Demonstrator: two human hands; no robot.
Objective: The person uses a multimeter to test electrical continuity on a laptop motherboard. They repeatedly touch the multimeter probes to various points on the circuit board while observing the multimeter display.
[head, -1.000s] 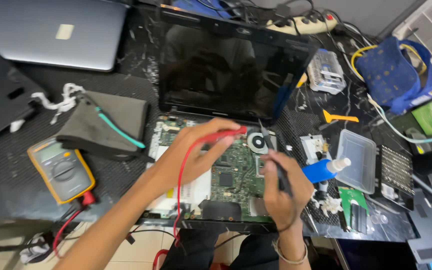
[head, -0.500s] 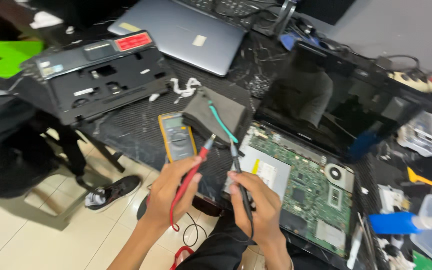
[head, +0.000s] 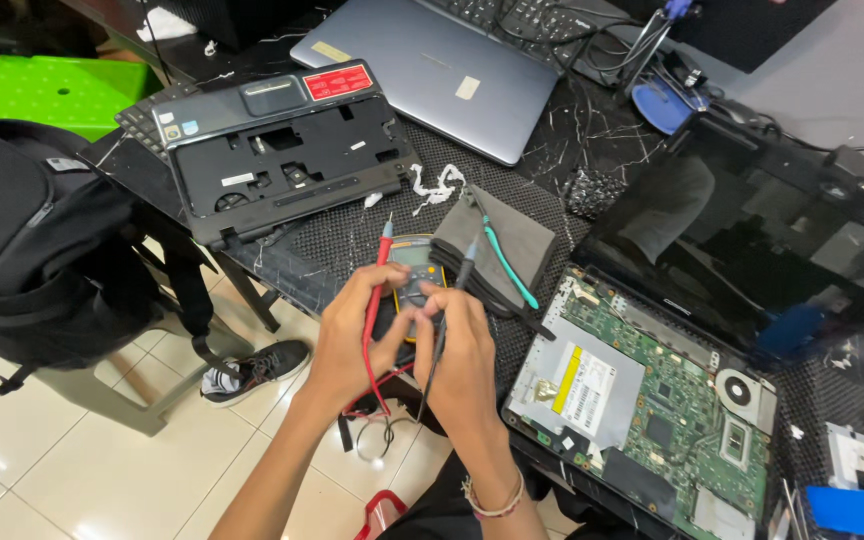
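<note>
My left hand [head: 350, 345] holds the red test probe [head: 379, 262], its tip pointing up. The black test probe [head: 460, 275] sits in my right hand [head: 464, 362]. Both thumbs rest on the yellow multimeter [head: 413, 265], which lies at the table's near edge under my hands. Red and black leads [head: 377, 405] hang down below my hands. To the right lies an opened laptop with its green motherboard [head: 687, 405] bare and its dark screen [head: 752, 245] tilted back.
A grey folded pouch [head: 512, 245] with a teal tool lies beside the meter. A black laptop top cover [head: 272, 150] and a closed silver laptop [head: 442, 75] lie farther back. A black backpack [head: 37, 240] sits on a stool at left, a green stool [head: 62, 90] behind it.
My view swung left from the motherboard. Both hands left the board with the probes and now close on the multimeter at the table's edge.
</note>
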